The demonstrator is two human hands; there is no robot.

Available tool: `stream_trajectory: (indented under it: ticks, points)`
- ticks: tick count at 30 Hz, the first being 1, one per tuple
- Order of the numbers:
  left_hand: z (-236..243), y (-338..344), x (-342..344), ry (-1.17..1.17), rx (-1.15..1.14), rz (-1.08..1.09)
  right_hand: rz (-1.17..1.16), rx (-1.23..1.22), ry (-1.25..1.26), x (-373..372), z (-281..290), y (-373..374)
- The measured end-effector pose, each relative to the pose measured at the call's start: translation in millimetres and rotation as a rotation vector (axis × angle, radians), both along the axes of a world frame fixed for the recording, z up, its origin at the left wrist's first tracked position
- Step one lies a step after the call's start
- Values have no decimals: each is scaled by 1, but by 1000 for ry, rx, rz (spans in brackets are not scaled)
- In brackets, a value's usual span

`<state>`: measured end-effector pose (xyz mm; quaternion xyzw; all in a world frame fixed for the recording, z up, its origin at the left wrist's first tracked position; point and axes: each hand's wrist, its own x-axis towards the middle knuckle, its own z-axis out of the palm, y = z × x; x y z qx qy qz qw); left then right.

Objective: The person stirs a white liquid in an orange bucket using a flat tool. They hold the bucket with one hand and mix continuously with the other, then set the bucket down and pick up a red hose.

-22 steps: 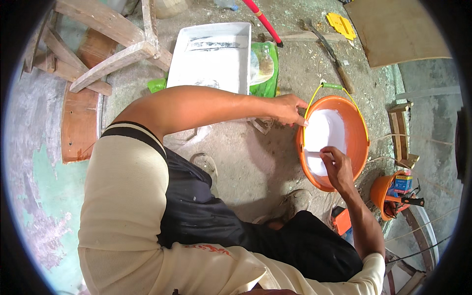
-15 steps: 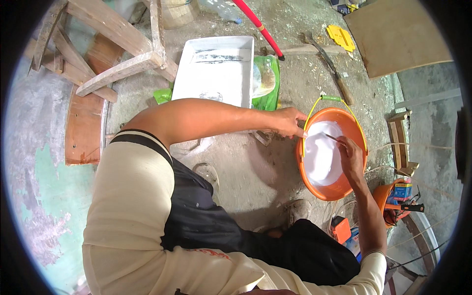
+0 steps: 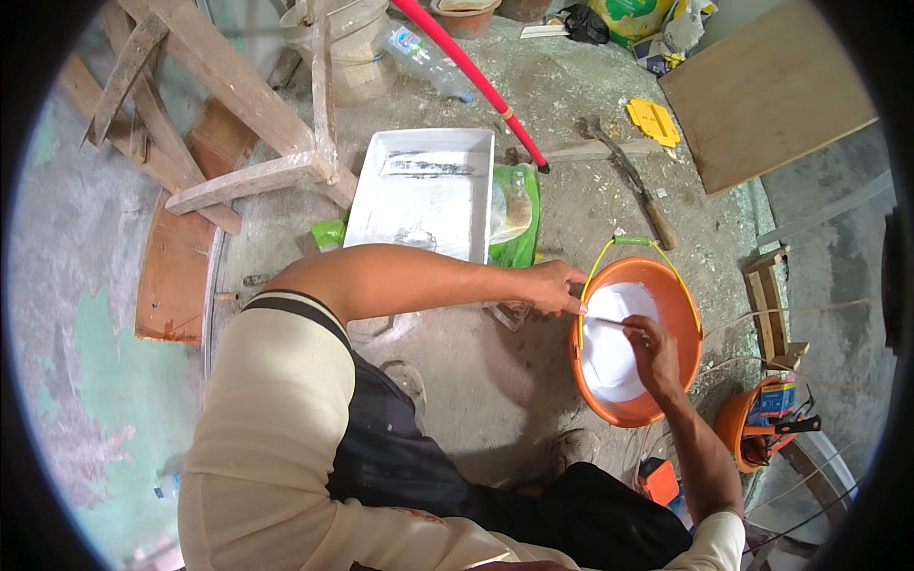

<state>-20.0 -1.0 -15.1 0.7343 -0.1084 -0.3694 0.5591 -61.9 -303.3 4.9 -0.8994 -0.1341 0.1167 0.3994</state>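
An orange bucket (image 3: 621,413) with a yellow wire handle stands on the dirty concrete floor, holding white paint (image 3: 609,366). My left hand (image 3: 555,286) grips the bucket's left rim. My right hand (image 3: 653,348) is over the inside of the bucket, shut on a thin stick (image 3: 604,321) that points left toward the rim. The stick's lower end is hidden behind my fingers.
A white paint tray (image 3: 428,190) lies beyond the bucket beside a green bag (image 3: 522,205). A red pipe (image 3: 473,75), a hammer-like tool (image 3: 636,184), a plywood board (image 3: 762,90) and a wooden trestle (image 3: 249,107) lie farther off. A small orange tub of tools (image 3: 754,430) sits at right.
The view has shifted, so the bucket sits lower in the picture. My right hand has moved a little inside the bucket with the stick. My left hand stays on the rim.
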Motion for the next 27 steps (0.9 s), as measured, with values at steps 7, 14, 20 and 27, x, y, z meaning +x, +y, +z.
stream_trajectory:
  ticks: [7,14,20,27]
  points:
    - [1,0,-2,50,-22,30,170,-391,-240,5,20,-37]
    - [-2,-3,2,37,-5,1,153,-203,62,-40,30,0]
    - [5,0,0,41,11,-5,71,-88,-149,16,2,-9]
    - [10,0,-1,64,19,5,209,-385,-174,-8,25,-32]
